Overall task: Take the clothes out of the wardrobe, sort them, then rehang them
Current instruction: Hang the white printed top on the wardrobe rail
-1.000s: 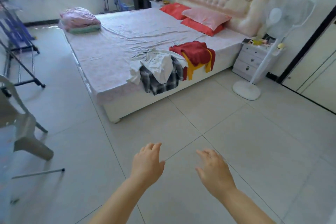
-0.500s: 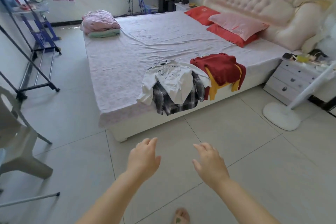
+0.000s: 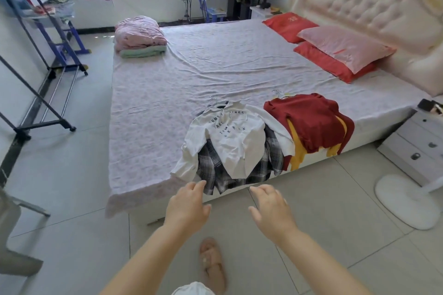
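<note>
Two hands, left hand (image 3: 187,208) and right hand (image 3: 271,208), are being held out empty, fingers loosely spread | white shirt (image 3: 230,141) is lying atop plaid shirt (image 3: 213,170) at bed (image 3: 167,93) edge, red sweater (image 3: 309,122) beside, seemingly for sorting.

bedsheet (image 3: 215,74): wrinkled matt cloth | floor (image 3: 72,175): glossy tile | rack (image 3: 43,93): metal

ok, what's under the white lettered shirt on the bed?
A grey-and-black plaid shirt, hem and sides showing. Its upper part is covered by the white lettered shirt; anything else beneath cannot be seen.
</note>
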{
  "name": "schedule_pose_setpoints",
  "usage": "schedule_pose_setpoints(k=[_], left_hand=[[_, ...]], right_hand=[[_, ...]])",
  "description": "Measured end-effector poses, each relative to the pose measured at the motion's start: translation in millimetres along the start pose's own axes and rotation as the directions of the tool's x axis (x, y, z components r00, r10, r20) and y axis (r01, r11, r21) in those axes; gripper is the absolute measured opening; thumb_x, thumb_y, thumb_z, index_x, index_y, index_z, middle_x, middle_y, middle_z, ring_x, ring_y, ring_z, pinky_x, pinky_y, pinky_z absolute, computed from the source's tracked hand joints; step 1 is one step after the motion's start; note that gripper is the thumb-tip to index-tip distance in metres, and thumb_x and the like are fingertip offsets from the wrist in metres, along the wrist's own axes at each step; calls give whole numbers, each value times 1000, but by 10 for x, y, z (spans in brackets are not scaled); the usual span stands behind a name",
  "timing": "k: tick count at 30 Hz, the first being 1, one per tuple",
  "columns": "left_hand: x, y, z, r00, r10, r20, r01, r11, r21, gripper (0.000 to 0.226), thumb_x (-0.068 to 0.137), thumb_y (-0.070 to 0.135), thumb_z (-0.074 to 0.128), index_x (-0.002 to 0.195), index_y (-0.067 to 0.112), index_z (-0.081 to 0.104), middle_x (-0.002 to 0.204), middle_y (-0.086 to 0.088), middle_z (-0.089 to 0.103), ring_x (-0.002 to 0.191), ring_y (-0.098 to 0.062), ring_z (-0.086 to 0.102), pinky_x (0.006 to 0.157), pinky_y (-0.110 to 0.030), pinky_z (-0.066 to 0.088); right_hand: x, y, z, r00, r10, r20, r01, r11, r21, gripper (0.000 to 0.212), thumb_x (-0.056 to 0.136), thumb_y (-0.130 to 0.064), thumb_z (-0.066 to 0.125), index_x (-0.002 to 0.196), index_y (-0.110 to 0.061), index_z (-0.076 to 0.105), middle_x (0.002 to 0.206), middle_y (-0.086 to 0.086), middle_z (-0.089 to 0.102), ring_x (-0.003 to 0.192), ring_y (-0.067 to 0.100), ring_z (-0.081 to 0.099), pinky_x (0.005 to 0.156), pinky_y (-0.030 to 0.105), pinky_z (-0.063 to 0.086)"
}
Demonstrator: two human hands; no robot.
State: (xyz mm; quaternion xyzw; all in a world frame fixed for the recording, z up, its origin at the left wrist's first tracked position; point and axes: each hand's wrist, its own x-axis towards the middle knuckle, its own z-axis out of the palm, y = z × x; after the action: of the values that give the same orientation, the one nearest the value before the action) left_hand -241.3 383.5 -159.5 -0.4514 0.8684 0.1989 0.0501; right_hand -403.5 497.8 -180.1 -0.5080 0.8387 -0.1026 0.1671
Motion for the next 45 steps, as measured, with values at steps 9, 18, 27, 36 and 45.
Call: schedule_pose_setpoints(k=[9,18,27,36,45], left_hand=[[2049,133,-472,1000,5,25,-3,997,-74,54,93,31,47,142,23,25,137,3,38,121,-19,42,89,-30,39],[3525,193,-839,998,-44,46,48,996,-80,57,93,33,46,143,23,22,144,1,32,128,-20,37,98,-33,38],[5000,167,-959,965,-255,64,261,958,-118,56,94,34,44,144,24,21,144,4,32,130,-17,34,98,-30,37],[6142,-205,-362,924,-367,104,381,906,-185,57,95,40,41,145,27,16,146,10,26,133,-11,29,102,-24,31],[6947,-772,596,920,-377,108,392,890,-232,54,95,38,40,143,29,17,146,14,24,133,-8,27,106,-23,26]], right_hand=[[2068,255,-437,999,32,25,-32,999,-16,48,93,-28,49,139,-21,36,133,0,40,123,18,40,103,27,31],[3740,459,-725,997,-24,79,24,1000,1,48,92,-28,51,138,-21,38,137,0,39,125,19,38,103,26,32],[5725,740,-701,957,-150,250,155,988,1,44,92,-25,50,135,-20,41,135,0,40,124,20,38,101,29,34],[7368,906,178,902,-164,399,204,977,-59,40,92,-23,47,132,-21,44,131,1,44,119,22,43,94,31,38],[8590,1102,1390,932,-147,332,226,951,-212,35,92,-26,48,126,-17,47,128,4,48,117,24,45,93,34,38]])
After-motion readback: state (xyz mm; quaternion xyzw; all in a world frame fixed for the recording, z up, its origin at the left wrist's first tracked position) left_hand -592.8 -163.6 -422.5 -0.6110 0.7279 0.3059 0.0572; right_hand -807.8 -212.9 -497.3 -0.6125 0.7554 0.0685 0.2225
